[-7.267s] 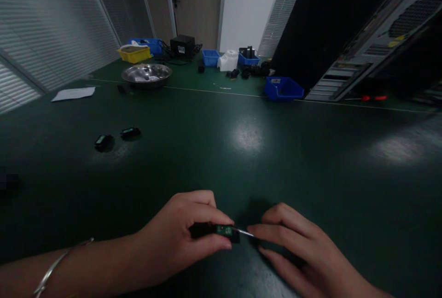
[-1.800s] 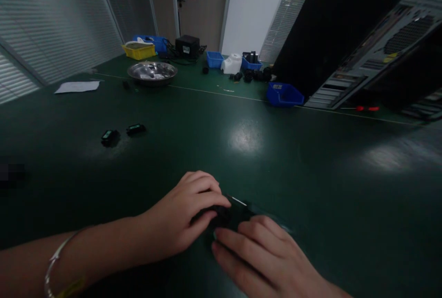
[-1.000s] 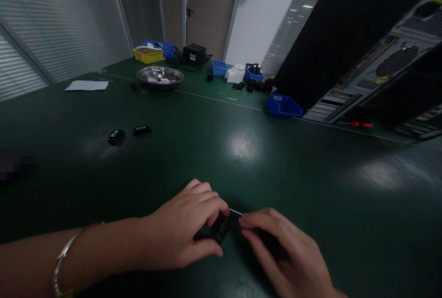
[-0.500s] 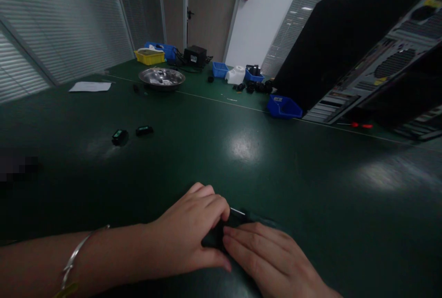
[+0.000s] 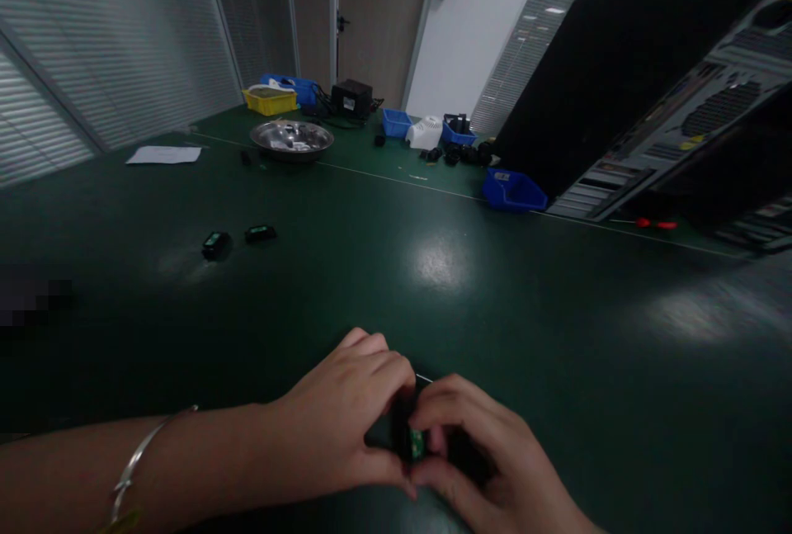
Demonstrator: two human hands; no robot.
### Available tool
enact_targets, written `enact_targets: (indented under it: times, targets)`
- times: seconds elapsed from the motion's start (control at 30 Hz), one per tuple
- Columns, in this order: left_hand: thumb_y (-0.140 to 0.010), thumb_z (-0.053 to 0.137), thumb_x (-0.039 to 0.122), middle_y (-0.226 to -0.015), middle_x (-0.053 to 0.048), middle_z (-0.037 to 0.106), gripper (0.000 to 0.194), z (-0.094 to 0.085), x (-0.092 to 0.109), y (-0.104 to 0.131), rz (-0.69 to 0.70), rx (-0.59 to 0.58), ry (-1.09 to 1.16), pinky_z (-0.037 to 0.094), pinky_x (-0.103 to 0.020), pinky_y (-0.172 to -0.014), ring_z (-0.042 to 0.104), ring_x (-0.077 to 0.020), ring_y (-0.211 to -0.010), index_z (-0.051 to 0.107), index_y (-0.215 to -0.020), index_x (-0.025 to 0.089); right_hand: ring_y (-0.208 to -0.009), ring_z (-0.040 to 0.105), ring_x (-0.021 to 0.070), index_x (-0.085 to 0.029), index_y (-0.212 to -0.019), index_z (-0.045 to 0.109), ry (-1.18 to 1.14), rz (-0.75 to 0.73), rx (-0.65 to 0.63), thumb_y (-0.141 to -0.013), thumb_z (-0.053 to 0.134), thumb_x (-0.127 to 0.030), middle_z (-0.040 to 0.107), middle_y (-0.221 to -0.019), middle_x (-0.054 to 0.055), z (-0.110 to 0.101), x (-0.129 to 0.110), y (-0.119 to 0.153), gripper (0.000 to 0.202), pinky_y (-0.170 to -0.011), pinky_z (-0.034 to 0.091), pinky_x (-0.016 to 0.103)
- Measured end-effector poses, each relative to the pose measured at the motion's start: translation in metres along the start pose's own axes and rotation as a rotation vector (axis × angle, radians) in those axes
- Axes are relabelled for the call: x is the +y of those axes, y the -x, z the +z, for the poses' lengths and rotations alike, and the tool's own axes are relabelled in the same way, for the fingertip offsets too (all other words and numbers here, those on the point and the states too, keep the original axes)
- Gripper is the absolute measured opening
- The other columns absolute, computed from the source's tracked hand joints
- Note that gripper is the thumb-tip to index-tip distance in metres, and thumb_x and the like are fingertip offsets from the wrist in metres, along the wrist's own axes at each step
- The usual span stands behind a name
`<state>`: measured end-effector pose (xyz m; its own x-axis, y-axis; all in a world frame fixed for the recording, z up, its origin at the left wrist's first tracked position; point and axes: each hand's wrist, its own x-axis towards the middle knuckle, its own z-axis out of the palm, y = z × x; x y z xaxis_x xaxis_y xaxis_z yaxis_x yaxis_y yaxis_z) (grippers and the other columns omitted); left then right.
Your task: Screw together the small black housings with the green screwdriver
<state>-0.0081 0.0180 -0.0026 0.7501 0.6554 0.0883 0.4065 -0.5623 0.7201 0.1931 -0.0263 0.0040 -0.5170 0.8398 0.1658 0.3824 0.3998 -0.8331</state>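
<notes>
Close to the table's near edge, my left hand (image 5: 350, 414) is curled with its finger and thumb around a small black case (image 5: 400, 428), mostly hidden by my hands. My right hand (image 5: 488, 443) pinches the right side of the same piece, where a green circuit board (image 5: 417, 441) shows between finger and thumb. A thin bright metal rod (image 5: 424, 378) lies just beyond the fingertips; what it belongs to is covered. Further off to the left rest two small black cases with green on top, one (image 5: 215, 244) beside the other (image 5: 260, 233).
On the green table (image 5: 346, 278) stand a steel bowl (image 5: 292, 140) of small parts, a paper sheet (image 5: 164, 155), a yellow bin (image 5: 271, 101), a black box (image 5: 351, 98) and blue bins (image 5: 515, 191). Computer cases (image 5: 594, 88) and a red-handled tool (image 5: 656, 224) are at right.
My right hand has gone from lying flat with fingers extended to a curled pinch, and the green circuit board has come into sight. My left hand has barely moved.
</notes>
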Motion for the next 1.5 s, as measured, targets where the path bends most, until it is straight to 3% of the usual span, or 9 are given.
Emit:
enact_targets:
  times: [0.2,0.63,0.83,0.93,1.03,1.23,1.5]
  targets:
    - [-0.073,0.077,0.05,-0.08,0.001,0.054,0.039,0.0,0.002,0.0,0.0,-0.018,-0.019,0.029,-0.031,-0.071,0.046,-0.0196,-0.079,0.056,-0.084,0.018,-0.073,0.057,0.0148,-0.023,-0.094,0.057,-0.122,0.172,0.047,-0.083,0.067,-0.016,0.057,-0.082,0.0,0.005,-0.002,0.001,0.016,-0.066,0.049,0.026]
    - [-0.069,0.079,0.051,-0.078,0.001,0.053,0.046,0.0,0.004,0.001,0.014,0.017,-0.052,0.03,-0.031,-0.07,0.045,-0.0194,-0.076,0.049,-0.077,0.018,-0.076,0.056,0.0144,-0.023,-0.102,0.056,-0.174,0.247,0.023,-0.081,0.061,-0.008,0.058,-0.088,0.001,0.01,-0.001,0.001,0.026,-0.07,0.049,0.027]
    - [-0.07,0.079,0.053,-0.082,0.0,0.054,0.05,-0.007,0.006,0.007,0.158,0.099,-0.153,0.031,-0.032,-0.072,0.045,-0.0181,-0.075,0.047,-0.084,0.017,-0.073,0.054,0.014,-0.021,-0.096,0.055,-0.148,0.197,0.039,-0.082,0.06,-0.008,0.055,-0.083,0.0,0.009,-0.001,0.001,0.02,-0.066,0.046,0.026]
    - [-0.074,0.079,0.046,-0.079,0.001,0.055,0.045,-0.011,0.006,0.008,0.228,0.159,-0.188,0.032,-0.031,-0.072,0.046,-0.0167,-0.074,0.046,-0.081,0.017,-0.072,0.053,0.014,-0.021,-0.097,0.055,-0.172,0.195,0.056,-0.083,0.06,-0.011,0.054,-0.083,0.0,0.009,0.0,0.002,0.017,-0.066,0.046,0.026]
    - [-0.08,0.075,0.04,-0.084,0.0,0.057,0.034,-0.011,0.005,0.007,0.264,0.124,-0.158,0.034,-0.03,-0.074,0.049,-0.0166,-0.078,0.051,-0.083,0.017,-0.073,0.054,0.0142,-0.021,-0.099,0.055,-0.199,0.183,0.066,-0.083,0.06,-0.011,0.054,-0.085,0.001,0.01,0.001,0.004,0.019,-0.066,0.046,0.026]
    - [-0.079,0.077,0.028,-0.093,-0.001,0.059,0.026,-0.006,0.005,0.008,0.142,0.016,-0.041,0.039,-0.026,-0.073,0.052,-0.0161,-0.083,0.055,-0.089,0.018,-0.075,0.053,0.0146,-0.021,-0.097,0.055,-0.238,0.222,0.059,-0.083,0.059,-0.01,0.054,-0.083,0.001,0.01,0.001,0.003,0.018,-0.067,0.045,0.027]
    - [-0.084,0.071,0.029,-0.093,-0.002,0.06,0.016,-0.004,0.005,0.01,0.232,0.062,-0.131,0.04,-0.027,-0.071,0.052,-0.0162,-0.081,0.06,-0.09,0.019,-0.073,0.053,0.0137,-0.02,-0.095,0.056,-0.25,0.294,0.079,-0.082,0.065,-0.012,0.055,-0.08,-0.001,0.012,-0.002,0.002,0.018,-0.066,0.044,0.025]
